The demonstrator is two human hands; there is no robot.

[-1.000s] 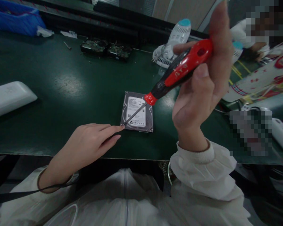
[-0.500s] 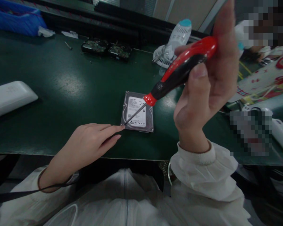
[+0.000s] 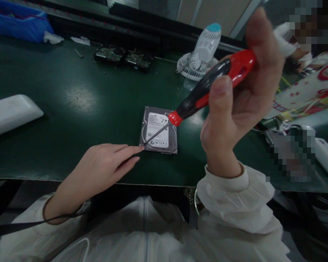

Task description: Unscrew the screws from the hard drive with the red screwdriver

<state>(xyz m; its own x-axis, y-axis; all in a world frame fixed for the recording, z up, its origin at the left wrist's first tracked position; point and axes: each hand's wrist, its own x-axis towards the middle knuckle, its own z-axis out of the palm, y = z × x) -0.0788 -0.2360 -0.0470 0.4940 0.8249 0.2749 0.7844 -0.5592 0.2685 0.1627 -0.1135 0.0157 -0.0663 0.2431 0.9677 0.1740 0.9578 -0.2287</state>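
A silver hard drive (image 3: 159,130) with a white label lies flat on the dark green table (image 3: 79,102), near its front edge. My right hand (image 3: 239,105) is closed round the red and black handle of a screwdriver (image 3: 205,92). Its thin shaft slants down to the left, and the tip rests at the drive's near left corner. My left hand (image 3: 104,165) lies on the table with the fingers stretched out, and the fingertips touch that same corner beside the screwdriver tip.
Two bare hard drives (image 3: 123,57) with circuit boards up lie at the back. A small white fan (image 3: 200,54) stands behind the drive. A white tray (image 3: 11,112) sits at the left, a blue bin (image 3: 16,20) at the far left. Another person works at the right.
My right hand has rolled the screwdriver handle between its fingers, and the handle has dropped slightly. The tip stays at the same corner. My left hand has not moved.
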